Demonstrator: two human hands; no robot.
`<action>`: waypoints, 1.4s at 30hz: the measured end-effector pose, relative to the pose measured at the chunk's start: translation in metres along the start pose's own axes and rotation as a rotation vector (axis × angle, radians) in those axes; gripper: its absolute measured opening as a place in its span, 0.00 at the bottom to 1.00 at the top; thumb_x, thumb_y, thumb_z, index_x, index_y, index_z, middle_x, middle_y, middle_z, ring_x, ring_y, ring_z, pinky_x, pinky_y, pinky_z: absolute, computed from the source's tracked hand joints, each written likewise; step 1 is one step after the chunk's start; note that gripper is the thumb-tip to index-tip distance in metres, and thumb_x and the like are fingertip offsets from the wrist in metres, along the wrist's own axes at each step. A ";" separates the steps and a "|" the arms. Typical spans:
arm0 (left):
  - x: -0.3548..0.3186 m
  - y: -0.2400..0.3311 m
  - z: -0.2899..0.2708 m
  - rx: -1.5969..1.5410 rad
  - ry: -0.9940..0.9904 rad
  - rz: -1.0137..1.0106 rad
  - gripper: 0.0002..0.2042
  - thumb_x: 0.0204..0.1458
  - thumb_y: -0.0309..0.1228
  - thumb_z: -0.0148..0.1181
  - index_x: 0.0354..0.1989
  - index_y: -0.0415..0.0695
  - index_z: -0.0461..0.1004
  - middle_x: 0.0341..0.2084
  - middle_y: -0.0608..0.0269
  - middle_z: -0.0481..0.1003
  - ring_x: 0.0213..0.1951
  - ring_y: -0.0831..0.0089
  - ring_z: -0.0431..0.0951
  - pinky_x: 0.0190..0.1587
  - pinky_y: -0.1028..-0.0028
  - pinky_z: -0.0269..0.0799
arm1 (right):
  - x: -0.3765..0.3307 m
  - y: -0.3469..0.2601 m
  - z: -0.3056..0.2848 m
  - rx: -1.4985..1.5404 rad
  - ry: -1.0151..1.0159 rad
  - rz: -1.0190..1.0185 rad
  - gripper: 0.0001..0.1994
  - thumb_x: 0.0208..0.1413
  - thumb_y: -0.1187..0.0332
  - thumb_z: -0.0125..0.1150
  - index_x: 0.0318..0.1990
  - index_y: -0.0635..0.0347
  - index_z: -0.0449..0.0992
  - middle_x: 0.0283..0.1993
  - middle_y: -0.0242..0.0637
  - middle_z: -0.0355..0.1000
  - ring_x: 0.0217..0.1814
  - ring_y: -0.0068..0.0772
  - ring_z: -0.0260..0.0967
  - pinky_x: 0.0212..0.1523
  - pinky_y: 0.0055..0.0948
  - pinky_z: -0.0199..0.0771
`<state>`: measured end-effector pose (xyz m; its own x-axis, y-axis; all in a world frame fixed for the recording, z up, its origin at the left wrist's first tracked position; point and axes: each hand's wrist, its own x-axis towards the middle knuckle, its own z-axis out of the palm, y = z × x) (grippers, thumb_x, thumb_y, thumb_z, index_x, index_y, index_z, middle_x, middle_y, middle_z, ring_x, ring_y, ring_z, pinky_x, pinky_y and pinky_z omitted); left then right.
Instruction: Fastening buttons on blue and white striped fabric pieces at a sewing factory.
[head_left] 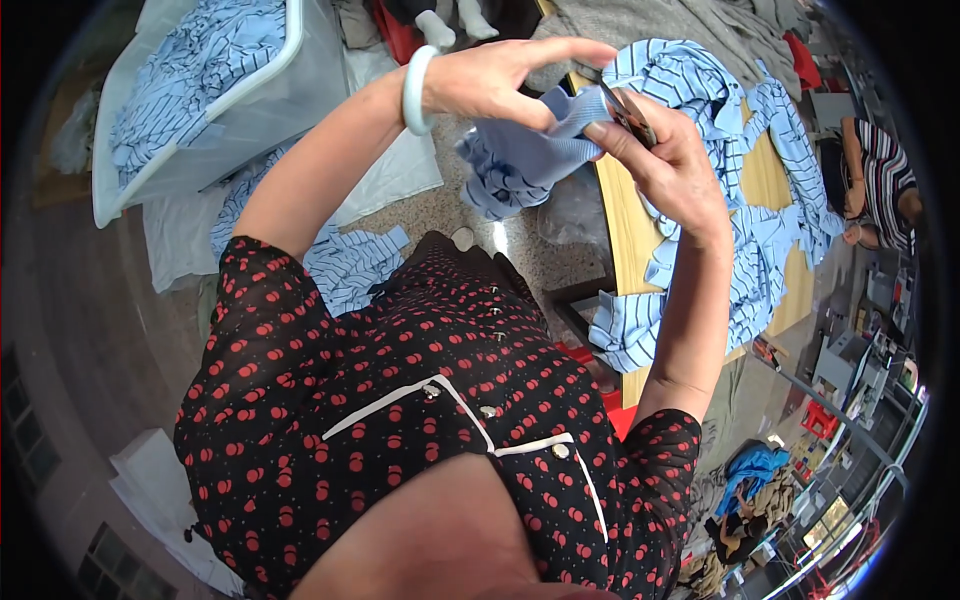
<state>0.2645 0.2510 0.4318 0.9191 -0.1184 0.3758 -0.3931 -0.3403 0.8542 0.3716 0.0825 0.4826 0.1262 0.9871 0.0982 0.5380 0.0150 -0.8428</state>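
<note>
A blue garment (510, 165) with dark stripes and a pale ribbed band hangs between my hands, above the floor left of the table. My left hand (485, 85), a pale bangle on its wrist, holds its upper part, thumb bent over the cloth and forefinger stretched to the right; the other fingers are mostly hidden. My right hand (670, 165) has small dark thread snips (630, 118) in its palm, blades pointing up and left. Its thumb also presses on the ribbed edge. The snips' tips are close to my left fingertips.
More striped garments (690, 85) lie piled on the wooden table (625, 225) at right. A translucent plastic bin (300, 110) full of striped cloth stands at left, with striped pieces (355, 265) below it. Grey cloth (660, 25) lies beyond. Another person (880, 185) is at far right.
</note>
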 end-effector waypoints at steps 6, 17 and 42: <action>0.015 0.009 0.032 -0.479 -0.317 -0.432 0.17 0.41 0.28 0.56 0.41 0.38 0.66 0.31 0.69 0.69 0.34 0.83 0.67 0.39 0.80 0.63 | -0.033 0.001 -0.012 0.083 0.150 0.131 0.08 0.48 0.68 0.54 0.32 0.62 0.70 0.21 0.23 0.63 0.23 0.13 0.56 0.23 0.16 0.56; 0.002 0.025 0.080 -0.226 0.528 -0.460 0.09 0.45 0.32 0.52 0.28 0.37 0.71 0.20 0.69 0.71 0.24 0.85 0.68 0.27 0.82 0.65 | -0.096 0.061 0.100 0.398 0.575 0.301 0.32 0.35 0.63 0.66 0.50 0.61 0.58 0.45 0.37 0.64 0.48 0.28 0.60 0.44 0.26 0.61; -0.043 0.128 0.026 0.485 1.513 -0.073 0.09 0.49 0.31 0.47 0.29 0.37 0.70 0.24 0.59 0.72 0.23 0.74 0.71 0.25 0.77 0.67 | -0.041 -0.015 -0.077 -0.434 1.013 -0.504 0.05 0.44 0.77 0.50 0.28 0.67 0.71 0.21 0.36 0.70 0.16 0.21 0.62 0.19 0.18 0.63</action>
<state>0.1755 0.1877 0.5159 -0.0553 0.8064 0.5887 -0.0338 -0.5908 0.8061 0.4224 0.0296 0.5316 0.3127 0.3108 0.8976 0.9248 0.1159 -0.3623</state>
